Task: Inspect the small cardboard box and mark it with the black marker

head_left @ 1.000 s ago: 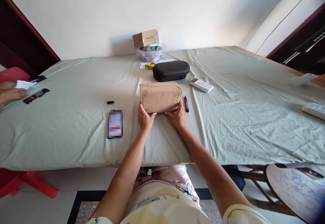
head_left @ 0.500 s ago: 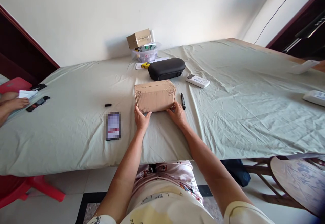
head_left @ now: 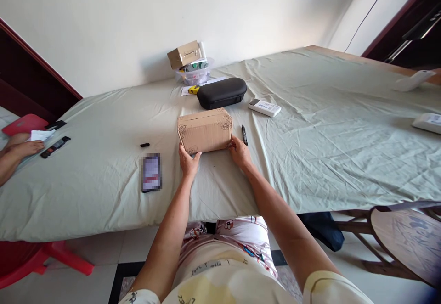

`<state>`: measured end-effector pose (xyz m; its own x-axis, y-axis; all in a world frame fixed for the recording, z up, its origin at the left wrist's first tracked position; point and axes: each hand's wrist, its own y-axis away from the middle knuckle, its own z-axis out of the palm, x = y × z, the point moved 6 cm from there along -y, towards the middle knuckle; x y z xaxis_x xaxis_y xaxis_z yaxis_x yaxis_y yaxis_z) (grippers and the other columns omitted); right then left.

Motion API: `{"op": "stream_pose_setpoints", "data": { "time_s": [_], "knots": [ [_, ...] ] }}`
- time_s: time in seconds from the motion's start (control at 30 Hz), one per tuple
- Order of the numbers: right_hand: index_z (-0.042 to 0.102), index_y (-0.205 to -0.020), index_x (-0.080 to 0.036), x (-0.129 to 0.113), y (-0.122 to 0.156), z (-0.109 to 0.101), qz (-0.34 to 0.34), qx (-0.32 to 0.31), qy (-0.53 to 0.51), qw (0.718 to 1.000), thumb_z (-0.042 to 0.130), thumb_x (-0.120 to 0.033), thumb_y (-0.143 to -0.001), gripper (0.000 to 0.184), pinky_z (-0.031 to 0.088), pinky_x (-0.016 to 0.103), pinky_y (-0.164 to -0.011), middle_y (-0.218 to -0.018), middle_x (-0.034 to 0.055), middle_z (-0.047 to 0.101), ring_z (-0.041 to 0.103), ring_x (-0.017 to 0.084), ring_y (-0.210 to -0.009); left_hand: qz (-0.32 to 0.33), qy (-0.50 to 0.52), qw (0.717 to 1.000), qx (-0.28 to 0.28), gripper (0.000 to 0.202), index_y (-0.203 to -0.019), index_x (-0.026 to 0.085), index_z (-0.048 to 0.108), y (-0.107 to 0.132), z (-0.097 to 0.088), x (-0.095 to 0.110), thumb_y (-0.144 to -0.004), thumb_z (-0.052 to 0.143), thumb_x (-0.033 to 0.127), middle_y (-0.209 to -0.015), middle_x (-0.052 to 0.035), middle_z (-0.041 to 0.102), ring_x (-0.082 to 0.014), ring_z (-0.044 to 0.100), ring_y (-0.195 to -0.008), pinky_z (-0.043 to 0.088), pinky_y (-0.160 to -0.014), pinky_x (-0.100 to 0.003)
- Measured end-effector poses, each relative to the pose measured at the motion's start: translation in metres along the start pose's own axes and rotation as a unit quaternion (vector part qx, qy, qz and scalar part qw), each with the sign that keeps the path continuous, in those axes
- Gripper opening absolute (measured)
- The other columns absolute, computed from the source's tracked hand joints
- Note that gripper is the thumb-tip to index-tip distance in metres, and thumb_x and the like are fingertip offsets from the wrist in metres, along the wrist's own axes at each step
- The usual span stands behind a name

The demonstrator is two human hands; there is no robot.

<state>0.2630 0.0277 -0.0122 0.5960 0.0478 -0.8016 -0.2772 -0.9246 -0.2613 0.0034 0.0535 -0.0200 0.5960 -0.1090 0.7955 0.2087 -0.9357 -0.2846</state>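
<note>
A brown cardboard box (head_left: pixel 206 133) with scribbled black drawings at its corners rests on the cloth-covered table. My left hand (head_left: pixel 188 161) grips its lower left corner, the thumb along the bottom front edge. At the lower right corner, my right hand (head_left: pixel 240 151) is closed against the box's side, its fingertips partly hidden. Just beyond that hand lies a black marker (head_left: pixel 244 135) without its cap. The black cap (head_left: pixel 145 145) lies apart, left of the box, above a phone (head_left: pixel 152 172) with a blurred screen.
Behind the box sit a black zip case (head_left: pixel 222 93), a white device (head_left: pixel 264 107) and a yellow tape measure (head_left: pixel 193 90). A plastic tub (head_left: pixel 197 75) with a carton (head_left: pixel 183 55) on top stands by the wall. Another person's hand (head_left: pixel 32 147) rests at the far left near a dark handheld device (head_left: pixel 55 147).
My right thumb has shifted from the box's front face to its right edge. My left hand keeps its hold. The whole view has turned slightly.
</note>
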Motion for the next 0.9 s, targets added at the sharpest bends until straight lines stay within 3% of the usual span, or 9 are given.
{"op": "stream_pose_setpoints", "data": {
  "time_s": [0.3,0.53,0.63,0.7,0.8,0.9],
  "knots": [
    [0.072,-0.105,-0.02,0.001,-0.002,-0.011,0.016,0.011,-0.015,1.0,0.046,-0.015,-0.077,0.039,0.055,0.038,-0.094,-0.104,0.0106,0.079,0.07,0.026,-0.098,0.002,0.059,0.998,0.003,0.094,-0.156,0.018,0.031,-0.001,-0.002,-0.004,-0.078,0.083,0.023,-0.163,-0.023,0.047,-0.0356,0.048,-0.154,0.04,-0.129,-0.047],
    [0.071,-0.102,-0.021,0.005,-0.004,-0.008,0.015,0.023,-0.019,0.999,0.049,-0.02,-0.081,0.031,0.055,0.04,-0.089,-0.101,0.0119,0.078,0.069,0.027,-0.093,-0.001,0.066,0.998,-0.004,0.08,-0.148,0.019,0.038,-0.002,-0.002,-0.008,-0.079,0.08,0.025,-0.155,-0.0209,0.055,-0.0346,0.055,-0.147,0.046,-0.123,-0.047],
    [0.071,-0.1,-0.021,0.004,-0.002,-0.011,0.008,0.051,-0.041,0.998,0.048,-0.032,-0.092,0.027,0.055,0.04,-0.087,-0.099,0.0124,0.077,0.069,0.028,-0.093,0.0,0.069,0.998,-0.001,0.08,-0.147,0.019,0.039,-0.002,-0.003,-0.008,-0.079,0.08,0.027,-0.154,-0.0214,0.056,-0.0352,0.055,-0.148,0.046,-0.122,-0.047],
    [0.071,-0.104,-0.021,0.0,0.0,-0.016,-0.012,0.078,-0.076,0.994,0.046,-0.047,-0.098,0.036,0.055,0.039,-0.085,-0.098,0.0116,0.076,0.069,0.027,-0.092,0.001,0.072,0.997,0.002,0.076,-0.145,0.019,0.041,-0.002,-0.003,-0.009,-0.079,0.078,0.026,-0.151,-0.0205,0.058,-0.0353,0.058,-0.145,0.048,-0.121,-0.048],
    [0.07,-0.112,-0.021,-0.008,0.004,-0.022,-0.051,0.1,-0.123,0.986,0.046,-0.067,-0.1,0.053,0.056,0.036,-0.081,-0.099,0.0101,0.076,0.069,0.025,-0.089,0.006,0.079,0.997,0.01,0.066,-0.141,0.019,0.045,-0.003,-0.002,-0.012,-0.081,0.073,0.022,-0.144,-0.0187,0.063,-0.0341,0.063,-0.137,0.05,-0.117,-0.048],
    [0.068,-0.107,-0.021,-0.013,0.007,-0.024,-0.074,0.098,-0.138,0.983,0.046,-0.075,-0.098,0.059,0.055,0.034,-0.076,-0.091,0.0076,0.073,0.067,0.022,-0.083,0.015,0.095,0.995,0.025,0.063,-0.142,0.019,0.046,-0.004,-0.001,-0.017,-0.084,0.069,0.022,-0.14,-0.0175,0.065,-0.032,0.064,-0.133,0.051,-0.116,-0.046]
  ]
}}
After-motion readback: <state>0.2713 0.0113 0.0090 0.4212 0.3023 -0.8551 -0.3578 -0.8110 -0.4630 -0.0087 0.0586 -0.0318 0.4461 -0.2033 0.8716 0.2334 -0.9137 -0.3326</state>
